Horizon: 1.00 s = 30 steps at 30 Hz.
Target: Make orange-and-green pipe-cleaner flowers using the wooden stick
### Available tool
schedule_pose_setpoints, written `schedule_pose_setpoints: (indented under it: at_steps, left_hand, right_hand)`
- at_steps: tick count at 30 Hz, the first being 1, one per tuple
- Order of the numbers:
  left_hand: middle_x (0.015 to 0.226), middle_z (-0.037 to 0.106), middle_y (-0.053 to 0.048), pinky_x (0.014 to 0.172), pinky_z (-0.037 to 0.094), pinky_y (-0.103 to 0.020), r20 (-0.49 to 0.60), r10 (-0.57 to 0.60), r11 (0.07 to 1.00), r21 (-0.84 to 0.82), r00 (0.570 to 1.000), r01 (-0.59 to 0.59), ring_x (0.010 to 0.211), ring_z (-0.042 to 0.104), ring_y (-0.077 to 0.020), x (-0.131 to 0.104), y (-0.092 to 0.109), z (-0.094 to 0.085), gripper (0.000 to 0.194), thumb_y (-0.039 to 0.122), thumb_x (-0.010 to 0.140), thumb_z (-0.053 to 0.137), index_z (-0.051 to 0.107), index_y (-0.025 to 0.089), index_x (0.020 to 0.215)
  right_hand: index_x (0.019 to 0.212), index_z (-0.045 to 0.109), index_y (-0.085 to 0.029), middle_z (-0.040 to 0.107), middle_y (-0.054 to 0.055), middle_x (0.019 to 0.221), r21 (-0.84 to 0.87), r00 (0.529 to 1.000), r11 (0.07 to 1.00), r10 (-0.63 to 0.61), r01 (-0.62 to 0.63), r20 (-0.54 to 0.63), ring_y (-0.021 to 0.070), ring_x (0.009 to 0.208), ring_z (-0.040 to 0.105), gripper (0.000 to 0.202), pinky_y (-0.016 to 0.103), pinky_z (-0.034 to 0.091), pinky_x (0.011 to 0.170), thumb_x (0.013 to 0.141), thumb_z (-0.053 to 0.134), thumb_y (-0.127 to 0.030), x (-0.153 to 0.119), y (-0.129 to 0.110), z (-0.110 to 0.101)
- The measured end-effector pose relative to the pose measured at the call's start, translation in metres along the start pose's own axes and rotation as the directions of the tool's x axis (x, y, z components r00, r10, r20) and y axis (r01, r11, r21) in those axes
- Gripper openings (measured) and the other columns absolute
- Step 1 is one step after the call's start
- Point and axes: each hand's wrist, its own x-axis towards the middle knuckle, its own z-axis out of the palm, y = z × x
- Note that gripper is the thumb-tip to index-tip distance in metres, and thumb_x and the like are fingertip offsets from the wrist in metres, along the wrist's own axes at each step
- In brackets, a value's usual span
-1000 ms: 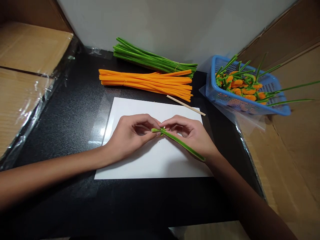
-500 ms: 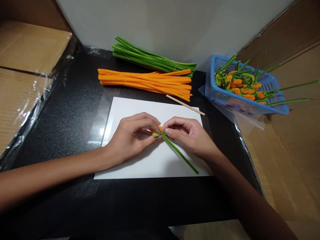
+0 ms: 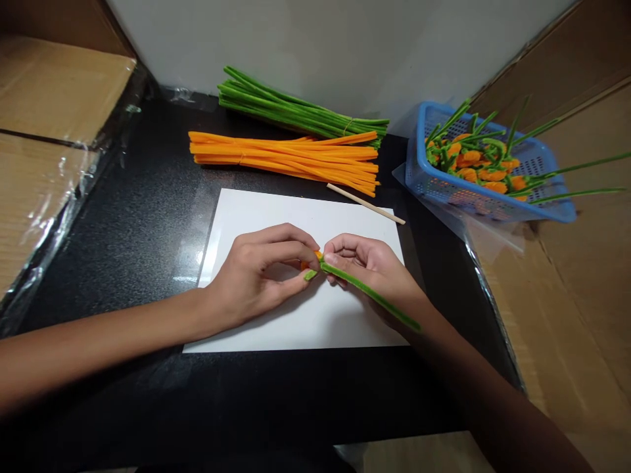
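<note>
Over a white sheet [image 3: 266,210], my left hand [image 3: 269,266] pinches a small orange pipe-cleaner piece [image 3: 318,255], mostly hidden by the fingers. A short green tip [image 3: 310,275] pokes out by the left thumb. My right hand [image 3: 365,266] is closed on a green pipe cleaner [image 3: 374,297] close to where it meets the orange piece. Its long free end runs down to the right, across the right thumb and toward the wrist. The fingertips of both hands nearly touch.
Behind the sheet lie a bundle of orange pipe cleaners [image 3: 286,159] and a green bundle [image 3: 296,108]. A thin wooden stick [image 3: 365,204] rests over the sheet's back right corner. At the right, a blue basket [image 3: 488,200] holds several orange and green pieces. Cardboard [image 3: 44,184] borders the black table.
The free end of the green pipe cleaner has swung up and right, now lying over my right thumb. The right fingers have curled further in. My left hand has barely moved.
</note>
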Motion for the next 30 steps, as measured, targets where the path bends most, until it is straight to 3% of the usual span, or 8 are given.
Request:
schedule_pose_setpoints:
  at_steps: [5, 9, 12, 14, 16, 21, 25, 30]
  left_hand:
    - [0.093, 0.073, -0.004, 0.073, 0.057, -0.024, -0.025, -0.037, 0.999, -0.028, 0.999, 0.037, 0.081, 0.069, -0.0136, 0.002, 0.002, 0.000, 0.006, 0.014, 0.082, 0.069, 0.072, 0.019, 0.081]
    - [0.092, 0.073, -0.005, 0.071, 0.058, -0.023, -0.053, -0.084, 0.993, -0.084, 0.995, 0.079, 0.080, 0.069, -0.0136, 0.003, 0.003, 0.000, 0.004, 0.015, 0.080, 0.073, 0.073, 0.018, 0.078]
    - [0.092, 0.073, -0.006, 0.071, 0.059, -0.024, -0.039, -0.184, 0.963, -0.206, 0.982, 0.172, 0.082, 0.069, -0.0151, 0.003, 0.002, 0.000, 0.003, 0.018, 0.078, 0.075, 0.073, 0.017, 0.078]
    - [0.094, 0.073, -0.007, 0.073, 0.060, -0.026, -0.020, -0.260, 0.920, -0.308, 0.965, 0.242, 0.085, 0.069, -0.0162, 0.002, -0.001, 0.000, 0.006, 0.020, 0.078, 0.076, 0.072, 0.016, 0.079]
    - [0.096, 0.072, -0.008, 0.076, 0.061, -0.029, -0.015, -0.307, 0.882, -0.380, 0.952, 0.278, 0.087, 0.070, -0.0173, 0.002, -0.003, 0.000, 0.009, 0.022, 0.078, 0.077, 0.071, 0.016, 0.080]
    - [0.099, 0.071, -0.009, 0.078, 0.062, -0.031, -0.062, -0.332, 0.878, -0.386, 0.941, 0.284, 0.093, 0.069, -0.0190, 0.001, -0.005, 0.001, 0.011, 0.026, 0.079, 0.077, 0.072, 0.017, 0.082]
    - [0.101, 0.069, -0.009, 0.077, 0.063, -0.031, -0.067, -0.299, 0.902, -0.346, 0.952, 0.259, 0.096, 0.068, -0.0199, 0.001, -0.002, 0.001, 0.012, 0.027, 0.077, 0.078, 0.073, 0.018, 0.084]
    - [0.101, 0.069, -0.009, 0.082, 0.061, -0.032, -0.068, -0.298, 0.889, -0.382, 0.952, 0.251, 0.098, 0.066, -0.0203, 0.003, 0.004, -0.001, 0.012, 0.029, 0.083, 0.073, 0.071, 0.017, 0.084]
  right_hand:
    - [0.085, 0.056, -0.019, 0.057, 0.000, 0.072, -0.178, 0.987, 0.979, -0.122, 0.102, -0.104, 0.0117, 0.062, 0.049, 0.023, 0.025, 0.036, 0.056, 0.089, 0.062, -0.040, -0.005, 0.007, 0.009]
    - [0.086, 0.054, -0.020, 0.059, 0.000, 0.077, -0.412, 0.941, 0.890, -0.291, 0.198, -0.175, 0.0133, 0.067, 0.052, 0.013, 0.026, 0.039, 0.061, 0.094, 0.053, -0.030, -0.008, 0.009, 0.020]
    - [0.086, 0.056, -0.021, 0.060, 0.001, 0.079, -0.475, 0.895, 0.835, -0.404, 0.277, -0.189, 0.0143, 0.069, 0.054, 0.011, 0.028, 0.042, 0.064, 0.094, 0.053, -0.028, -0.006, 0.012, 0.022]
    - [0.087, 0.058, -0.021, 0.062, 0.002, 0.083, -0.429, 0.881, 0.844, -0.433, 0.323, -0.189, 0.0146, 0.072, 0.056, 0.013, 0.028, 0.045, 0.065, 0.093, 0.057, -0.032, -0.001, 0.014, 0.020]
    - [0.091, 0.060, -0.021, 0.063, 0.003, 0.090, -0.282, 0.908, 0.900, -0.387, 0.333, -0.162, 0.0145, 0.074, 0.059, 0.017, 0.028, 0.048, 0.066, 0.092, 0.062, -0.038, 0.003, 0.014, 0.016]
    - [0.103, 0.062, -0.022, 0.067, 0.003, 0.094, 0.132, 0.982, 0.973, -0.189, 0.189, -0.019, 0.0138, 0.072, 0.066, 0.033, 0.028, 0.055, 0.065, 0.083, 0.074, -0.045, 0.008, 0.014, 0.010]
    - [0.100, 0.066, -0.021, 0.069, 0.003, 0.088, 0.239, 0.984, 0.955, -0.164, 0.176, -0.073, 0.0155, 0.075, 0.069, 0.033, 0.032, 0.060, 0.073, 0.078, 0.079, -0.042, 0.008, 0.016, 0.012]
    - [0.097, 0.069, -0.020, 0.072, 0.005, 0.093, 0.235, 0.971, 0.948, -0.179, 0.214, -0.158, 0.0176, 0.079, 0.071, 0.031, 0.036, 0.062, 0.077, 0.077, 0.081, -0.041, 0.006, 0.017, 0.015]
